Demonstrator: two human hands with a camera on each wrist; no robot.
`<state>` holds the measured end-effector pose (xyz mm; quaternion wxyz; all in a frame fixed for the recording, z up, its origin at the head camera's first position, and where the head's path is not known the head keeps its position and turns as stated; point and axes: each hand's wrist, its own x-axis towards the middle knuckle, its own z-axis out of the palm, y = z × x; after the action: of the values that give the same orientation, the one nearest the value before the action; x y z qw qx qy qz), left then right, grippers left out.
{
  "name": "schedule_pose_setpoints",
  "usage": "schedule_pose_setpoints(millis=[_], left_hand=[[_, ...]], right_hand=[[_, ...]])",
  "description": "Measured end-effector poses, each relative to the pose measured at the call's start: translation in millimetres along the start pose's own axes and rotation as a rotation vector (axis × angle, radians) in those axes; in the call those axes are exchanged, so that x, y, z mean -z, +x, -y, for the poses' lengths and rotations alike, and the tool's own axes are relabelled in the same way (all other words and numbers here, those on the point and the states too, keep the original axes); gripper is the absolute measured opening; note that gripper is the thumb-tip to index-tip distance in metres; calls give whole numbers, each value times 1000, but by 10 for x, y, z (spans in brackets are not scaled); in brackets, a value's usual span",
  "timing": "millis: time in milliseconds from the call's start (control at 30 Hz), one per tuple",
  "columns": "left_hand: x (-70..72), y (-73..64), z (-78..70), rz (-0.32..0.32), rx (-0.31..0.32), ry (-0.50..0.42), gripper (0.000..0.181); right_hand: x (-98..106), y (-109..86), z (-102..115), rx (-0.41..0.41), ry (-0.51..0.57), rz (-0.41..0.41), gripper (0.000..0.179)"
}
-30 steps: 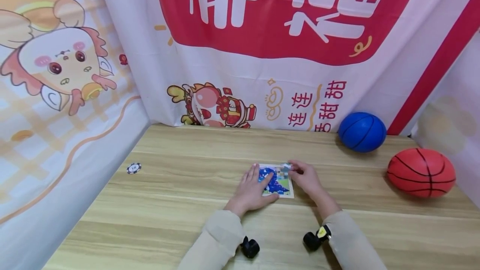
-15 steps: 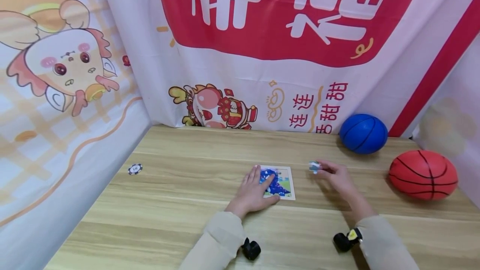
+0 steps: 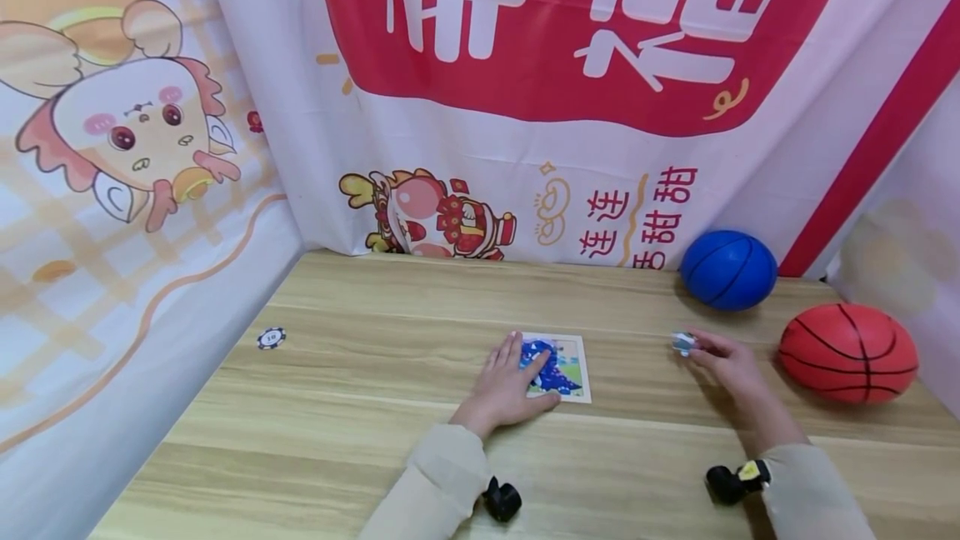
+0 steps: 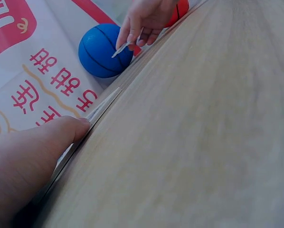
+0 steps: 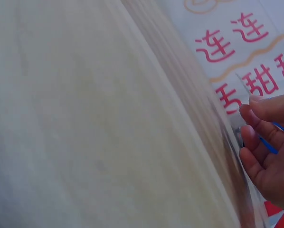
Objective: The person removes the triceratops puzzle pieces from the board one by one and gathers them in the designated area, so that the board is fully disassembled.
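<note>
A small square jigsaw puzzle [image 3: 574,357] with a pale border and a blue dinosaur picture lies flat on the table. My left hand [image 3: 504,386] rests on its left part with fingers spread, covering that side. To the right of the puzzle, my right hand [image 3: 731,365] pinches a puzzle piece [image 3: 683,343] between thumb and fingers, held just over the table. In the left wrist view the puzzle piece [image 4: 121,49] appears edge-on in the right hand [image 4: 146,21]. The left thumb [image 4: 68,128] lies along the puzzle's edge.
A blue ball [image 3: 728,270] stands at the back right against the printed curtain [image 3: 450,132]. Nearer is a red ball [image 3: 847,352], right of my right hand. A round chip marked 10 [image 3: 271,338] lies at the left of the wooden table [image 3: 337,423].
My right hand has moved right, away from the puzzle, carrying the puzzle piece from its upper right corner. The left hand has stayed on the puzzle.
</note>
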<state>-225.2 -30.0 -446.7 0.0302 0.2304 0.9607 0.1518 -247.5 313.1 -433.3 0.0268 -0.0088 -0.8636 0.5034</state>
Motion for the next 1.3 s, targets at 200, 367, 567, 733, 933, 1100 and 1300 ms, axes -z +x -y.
schedule_pose_setpoints(millis=[200, 367, 567, 733, 933, 1100, 1300], left_hand=[[-13, 3, 0, -5, 0, -6, 73], [-17, 3, 8, -13, 4, -4, 73], [-21, 7, 12, -20, -3, 11, 72], [-17, 10, -3, -18, -6, -1, 72], [-17, 19, -15, -10, -6, -6, 72], [-29, 25, -9, -18, -11, -8, 72], [-39, 14, 13, -28, -8, -20, 73]], right_hand=[[72, -7, -94, 92, -107, -55, 42], [98, 29, -162, 76, -184, -41, 39], [133, 79, -223, 90, -251, -34, 36], [158, 88, -217, 125, -321, -29, 36], [186, 99, -207, 111, -383, 14, 38], [192, 117, -215, 124, -434, 19, 38], [177, 126, -187, 76, -355, 74, 43]])
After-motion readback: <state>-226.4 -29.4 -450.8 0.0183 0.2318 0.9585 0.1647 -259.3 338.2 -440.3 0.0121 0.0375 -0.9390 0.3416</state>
